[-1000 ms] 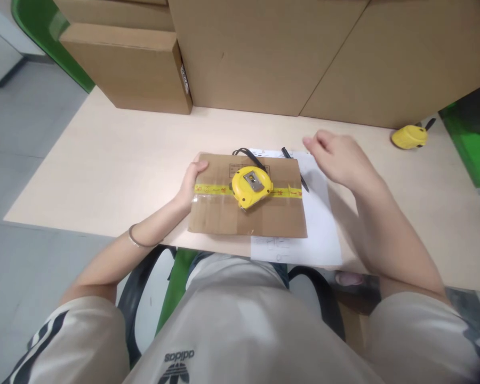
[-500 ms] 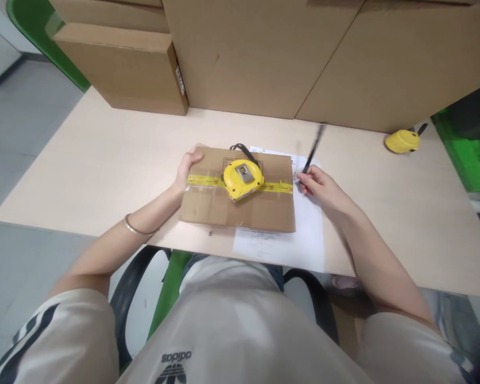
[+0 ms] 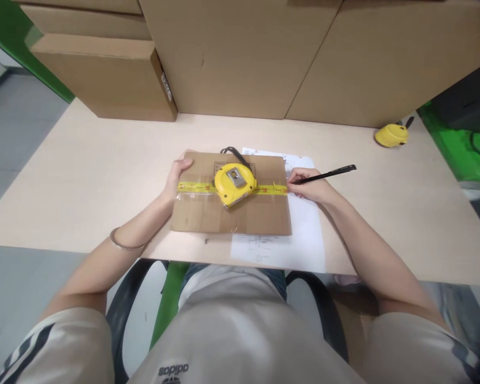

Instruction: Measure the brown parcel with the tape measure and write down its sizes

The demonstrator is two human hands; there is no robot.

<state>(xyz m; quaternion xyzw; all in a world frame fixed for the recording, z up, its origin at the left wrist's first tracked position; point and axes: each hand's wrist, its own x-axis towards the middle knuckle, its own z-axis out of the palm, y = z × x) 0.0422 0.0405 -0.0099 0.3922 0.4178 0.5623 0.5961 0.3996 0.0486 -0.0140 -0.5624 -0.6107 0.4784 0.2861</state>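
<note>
The right hand [image 3: 310, 186] is closed narrowly around a black pen [image 3: 328, 174], which is pinched between thumb and fingers. The pen's shaft is laid almost flat and points away to the right, while its tip is set at the right edge of a flat cardboard [image 3: 208, 213]. The hand is rested on a white sheet of paper [image 3: 304, 240], which is partly covered by the cardboard and shows beyond its right and near edges.

The left hand [image 3: 176, 176] is loosely curled on the cardboard's left edge, with the thumb laid on top; whether the fingers are tucked beneath cannot be told. A thin bracelet [image 3: 122, 242] is worn on that forearm.

A yellow strip [image 3: 196, 187] is run across the cardboard from left to right, and a yellow tape measure [image 3: 234, 184] is set on it near the middle, its metal clip turned up and a black strap trailing off the far side.

All of this is laid on a pale table [image 3: 84, 176]. A second yellow tape measure [image 3: 391, 135] is seen well apart at the far right. Large cardboard boxes [image 3: 232, 58] are stacked along the far side
</note>
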